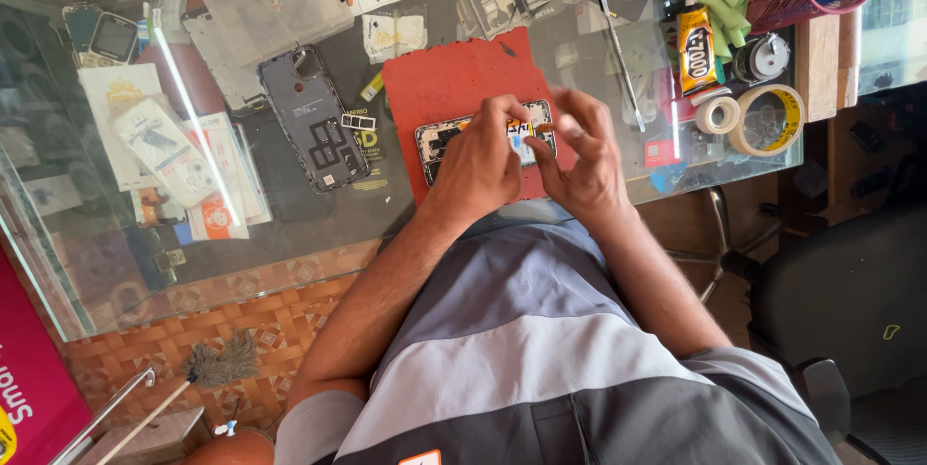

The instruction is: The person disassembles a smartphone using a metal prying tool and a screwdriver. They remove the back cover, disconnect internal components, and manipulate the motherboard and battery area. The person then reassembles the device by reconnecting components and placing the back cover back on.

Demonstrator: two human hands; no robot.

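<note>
Opened phone (pixel 483 137), its back removed and its insides showing, is lying across the red mat (pixel 435 79) on the glass counter (pixel 319 233), right in front of the person.

In the head view, the left hand (pixel 480 164) is resting over the middle of the phone, its fingers curling down and pinching at a small part near the pale component inside; whether anything is actually caught in that grip I cannot tell. The right hand (pixel 581 151) is hovering at the phone's right end, fingers spread and loosely open, holding nothing that shows.

By the look of it, a fine step inside the casing is in hand, seating or freeing a small connector. A next move would be calling for steady fingertips and light pressure.

Room is tight. The mat's near edge is sitting close to the counter's front edge above the person's lap. A dark phone back cover (pixel 314 117) is lying to the left, a metal pry tool (pixel 621 59) and a glue tube (pixel 695 45) to the right, with tape rolls (pixel 768 119) beyond them. Open glass is lying mostly at the near left.
</note>
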